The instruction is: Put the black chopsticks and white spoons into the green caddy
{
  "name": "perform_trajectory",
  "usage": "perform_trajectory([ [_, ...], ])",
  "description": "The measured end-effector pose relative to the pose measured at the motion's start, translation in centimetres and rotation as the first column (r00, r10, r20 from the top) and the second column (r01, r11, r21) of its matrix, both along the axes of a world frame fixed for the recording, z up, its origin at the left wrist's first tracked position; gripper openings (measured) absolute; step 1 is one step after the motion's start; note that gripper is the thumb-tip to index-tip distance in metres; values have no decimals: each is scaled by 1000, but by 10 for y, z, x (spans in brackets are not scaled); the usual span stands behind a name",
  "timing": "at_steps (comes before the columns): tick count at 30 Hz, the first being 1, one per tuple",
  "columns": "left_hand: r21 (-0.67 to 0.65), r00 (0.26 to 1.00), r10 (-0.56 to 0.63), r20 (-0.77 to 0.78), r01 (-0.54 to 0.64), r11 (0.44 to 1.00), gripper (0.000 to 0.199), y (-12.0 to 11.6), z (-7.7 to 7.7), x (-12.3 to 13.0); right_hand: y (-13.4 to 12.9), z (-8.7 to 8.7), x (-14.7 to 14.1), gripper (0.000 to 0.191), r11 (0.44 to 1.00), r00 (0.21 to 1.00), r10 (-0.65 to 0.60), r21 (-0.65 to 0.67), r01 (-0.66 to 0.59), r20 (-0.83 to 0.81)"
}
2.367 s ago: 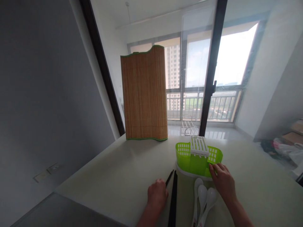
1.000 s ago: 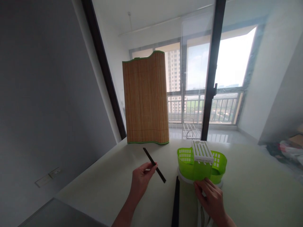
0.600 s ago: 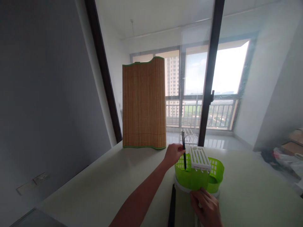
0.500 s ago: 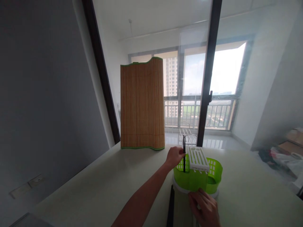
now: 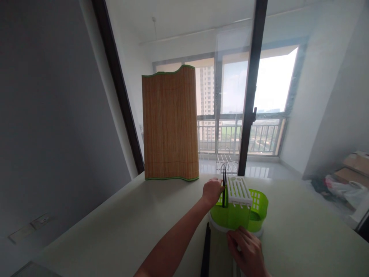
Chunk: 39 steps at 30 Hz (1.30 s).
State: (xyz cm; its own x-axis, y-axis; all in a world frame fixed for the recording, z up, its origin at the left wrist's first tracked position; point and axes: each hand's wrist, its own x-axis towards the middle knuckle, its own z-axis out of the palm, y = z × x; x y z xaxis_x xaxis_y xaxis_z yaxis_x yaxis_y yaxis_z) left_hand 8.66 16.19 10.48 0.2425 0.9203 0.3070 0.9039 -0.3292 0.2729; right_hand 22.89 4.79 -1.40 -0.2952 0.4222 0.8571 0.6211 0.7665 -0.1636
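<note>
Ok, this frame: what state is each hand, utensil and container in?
Left hand: pinching a black chopstick, upright, lower end inside the holder.
Right hand: against the green holder, near side.
Green holder: upright on the table.
Second chopstick: flat on the table.
Bamboo mat: standing.

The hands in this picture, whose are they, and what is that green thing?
They belong to one person who wears a camera on the head, so you see what that person sees, looking forward and down. The left hand holds a black chopstick upright, its lower end inside a green plastic basket with a white slotted top. The right hand rests at the basket's near side. The basket stands on a pale table. More black chopsticks lie flat by it, and a bamboo mat stands on edge at the far end. Behind is a big window.
</note>
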Motion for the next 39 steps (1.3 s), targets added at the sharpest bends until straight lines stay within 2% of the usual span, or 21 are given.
perform_trajectory([
  [2,65,1000,-2,9,2,998,33,-14,4,-8,-1,1,0,11,1000,1000,2,-30,-2,8],
  [4,155,999,-2,50,-5,988,32,-35,1,-21,-2,1,0,13,996,999,0,-88,4,41],
  [7,186,987,52,153,-81,979,27,-79,-23,-47,-4,2,-5,16,981,986,50,-194,-19,157],
  [9,82,975,116,192,-134,988,25,-109,-48,-62,-5,3,-11,13,961,963,120,-271,-52,242],
  [12,-165,967,194,167,-167,972,19,-146,-85,-74,-10,4,-19,12,927,926,209,-364,-86,316],
  [14,-290,968,223,118,-181,940,17,-161,-102,-75,-13,4,-23,14,915,909,239,-392,-94,341],
  [16,-348,970,229,78,-188,918,21,-168,-110,-73,-15,3,-25,16,908,897,253,-409,-91,362],
  [21,-382,972,232,35,-202,902,22,-168,-109,-72,-17,2,-22,15,893,887,259,-446,-68,382],
  [27,-366,967,251,-48,-251,896,20,-167,-102,-75,-16,-3,-24,25,893,879,289,-438,-104,379],
  [34,-309,887,336,-316,-431,848,28,-157,-91,-73,-17,-11,-28,14,888,890,273,-451,-87,365],
  [39,-312,870,333,-363,-451,836,34,-146,-84,-87,-16,-12,-29,5,889,908,247,-453,-73,338],
])
